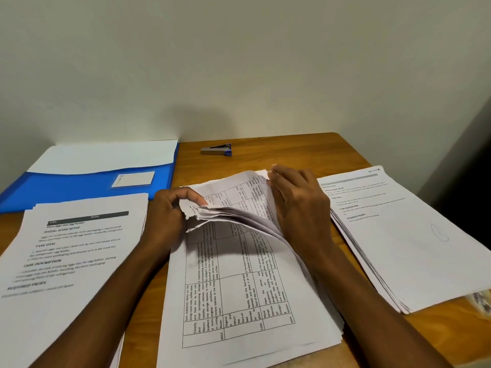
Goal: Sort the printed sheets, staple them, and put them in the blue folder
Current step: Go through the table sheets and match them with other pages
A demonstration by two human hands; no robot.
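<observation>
Wooden table [287, 152] against a plain pale wall, seen from above. Centre of frame: middle stack of printed sheets [239, 301] with table grids, its far corners lifted and fanned. Left hand [170, 211] at the stack's upper-left corner, fingers curled, pinching the torn sheet edges. Right hand [297, 205] on the upper-right side — fingertips pinch the top corner of the raised sheets, palm against the curled pages. Left of frame: second stack [66, 261], text side up, lying flat. Right of frame: third stack [403, 240], also flat, edges stepped. Upper left — blue folder [79, 187] lying open, white sheets tucked inside, small label on its pocket. Stapler [216, 150], silver and blue, top centre of the table, well apart from both hands.
</observation>
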